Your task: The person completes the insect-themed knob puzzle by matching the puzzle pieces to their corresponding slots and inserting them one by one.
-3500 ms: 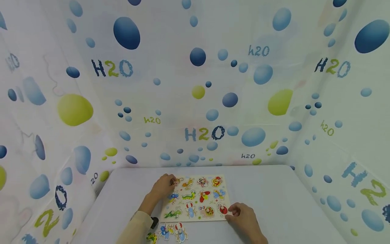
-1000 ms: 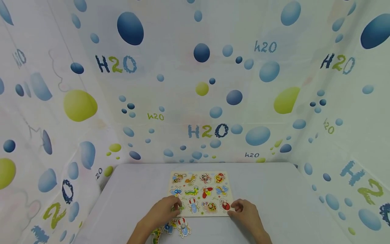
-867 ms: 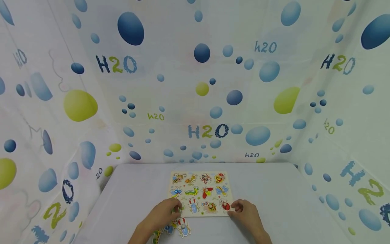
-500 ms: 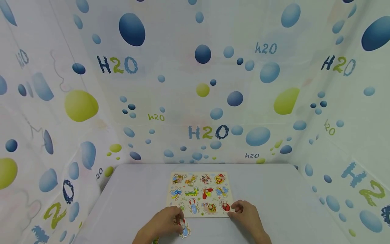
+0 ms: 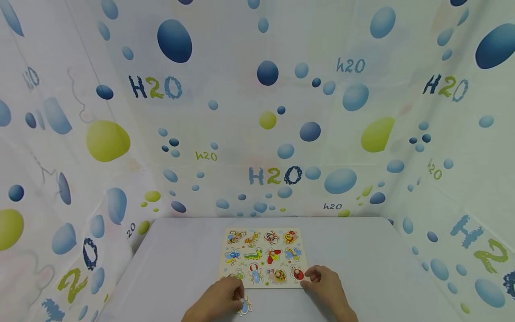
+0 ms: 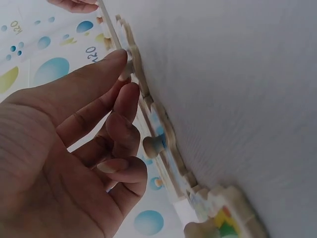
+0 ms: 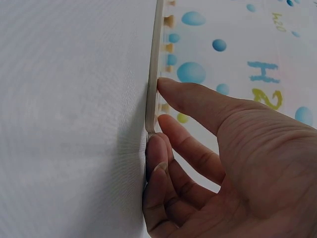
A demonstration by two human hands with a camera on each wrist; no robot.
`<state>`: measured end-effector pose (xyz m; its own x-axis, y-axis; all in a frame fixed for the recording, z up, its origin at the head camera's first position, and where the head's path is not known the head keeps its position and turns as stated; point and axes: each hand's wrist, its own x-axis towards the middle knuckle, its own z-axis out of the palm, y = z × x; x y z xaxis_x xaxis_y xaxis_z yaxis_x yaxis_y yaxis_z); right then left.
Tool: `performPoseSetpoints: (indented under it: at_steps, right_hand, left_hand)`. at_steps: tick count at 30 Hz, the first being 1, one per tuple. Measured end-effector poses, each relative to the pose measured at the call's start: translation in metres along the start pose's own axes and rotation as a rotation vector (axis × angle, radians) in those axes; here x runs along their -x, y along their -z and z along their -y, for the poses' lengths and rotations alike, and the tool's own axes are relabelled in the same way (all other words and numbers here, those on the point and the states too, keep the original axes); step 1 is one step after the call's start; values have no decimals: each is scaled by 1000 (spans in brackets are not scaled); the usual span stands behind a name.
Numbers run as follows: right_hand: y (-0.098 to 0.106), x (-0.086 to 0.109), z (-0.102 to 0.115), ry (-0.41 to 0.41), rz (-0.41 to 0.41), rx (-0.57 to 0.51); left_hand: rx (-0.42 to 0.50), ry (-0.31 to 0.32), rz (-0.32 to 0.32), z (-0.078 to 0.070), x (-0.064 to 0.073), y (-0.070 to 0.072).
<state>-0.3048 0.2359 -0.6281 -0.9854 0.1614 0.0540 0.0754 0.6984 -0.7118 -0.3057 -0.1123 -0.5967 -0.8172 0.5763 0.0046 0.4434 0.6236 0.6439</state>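
My left hand (image 5: 222, 298) is at the near left of the puzzle board (image 5: 281, 286), its thumb and forefinger pinching the small wooden knob (image 6: 127, 71) of a blue beetle puzzle piece (image 5: 245, 308). That piece lies just in front of the board's near edge, partly covered by the fingers. My right hand (image 5: 327, 288) grips the board's near right corner, thumb at the near edge and curled fingers against the side, as the right wrist view shows. Colourful insect pictures in rows fill the cream board; the left hand overlaps its near left corner.
Behind the left fingers, the left wrist view shows another knobbed piece (image 6: 171, 148) and a piece with green and yellow (image 6: 230, 218) on the white table (image 5: 362, 250). A bubble-printed curtain (image 5: 225, 125) stands around the table's back and sides.
My left hand has come down from the board's upper left, across the loose pieces, to the beetle piece and pinches its knob. The right hand stays at the board's corner.
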Motion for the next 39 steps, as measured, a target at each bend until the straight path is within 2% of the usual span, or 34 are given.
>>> performPoseSetpoints:
  at_steps: [6, 13, 20, 27, 34, 39]
  right_hand:
    - [-1, 1, -1, 14, -7, 3]
    - [-3, 1, -2, 13, -9, 2]
    - [-3, 1, -3, 6, 0, 3]
    - [-1, 1, -2, 15, 6, -17]
    - [1, 2, 1, 13, 2, -12]
    - [1, 2, 2, 20, 5, -7]
  left_hand:
    - [16, 3, 4, -1, 0, -3]
    - [3, -16, -11, -1, 0, -5]
    - [-28, -9, -16, -3, -1, -5]
    - [-30, 3, -26, -5, -1, -2]
    - [-39, -35, -46, -4, -1, 0]
    - [-18, -20, -57, -7, -2, 1]
